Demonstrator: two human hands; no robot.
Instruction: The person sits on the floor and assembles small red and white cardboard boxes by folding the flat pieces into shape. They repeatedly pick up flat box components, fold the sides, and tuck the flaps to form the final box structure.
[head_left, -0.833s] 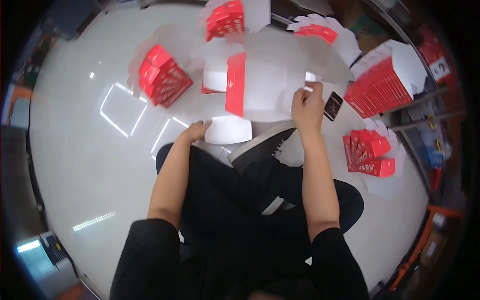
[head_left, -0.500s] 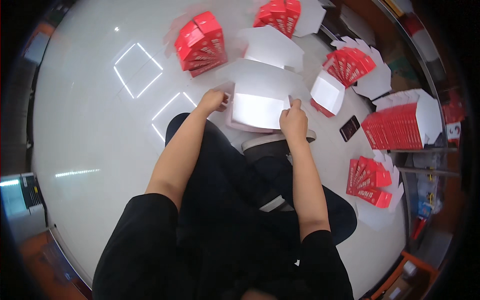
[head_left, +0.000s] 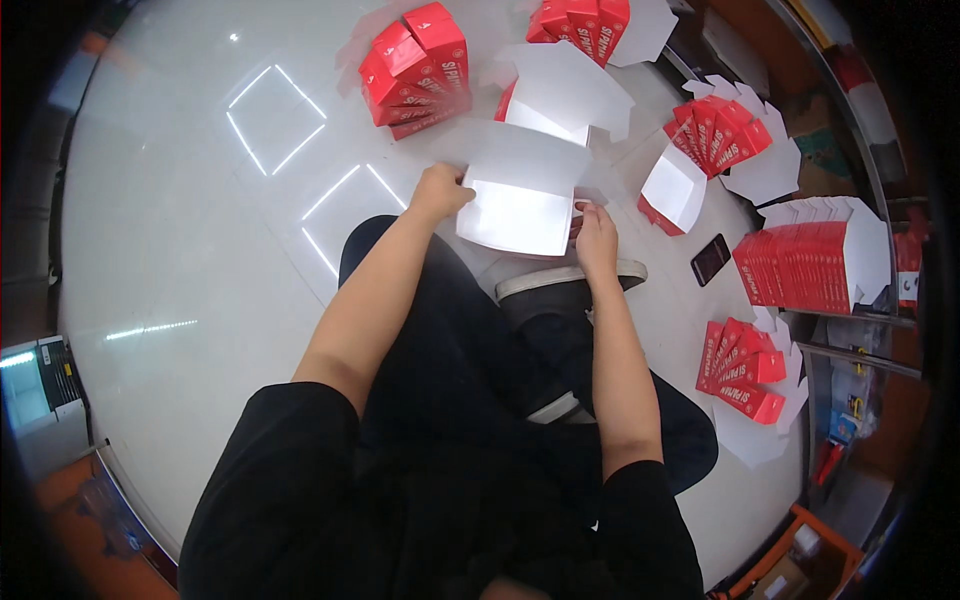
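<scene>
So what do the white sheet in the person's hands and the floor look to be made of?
The white sheet, held by the left hand and right hand, looks like thin matte cardboard: it shows sharp fold creases and flaps. The floor seems polished tile or stone, since it mirrors the ceiling lights.

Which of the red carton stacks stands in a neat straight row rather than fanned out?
The stack at the far right, beside the black phone: its cartons stand parallel. The other stacks are splayed like fans.
</scene>
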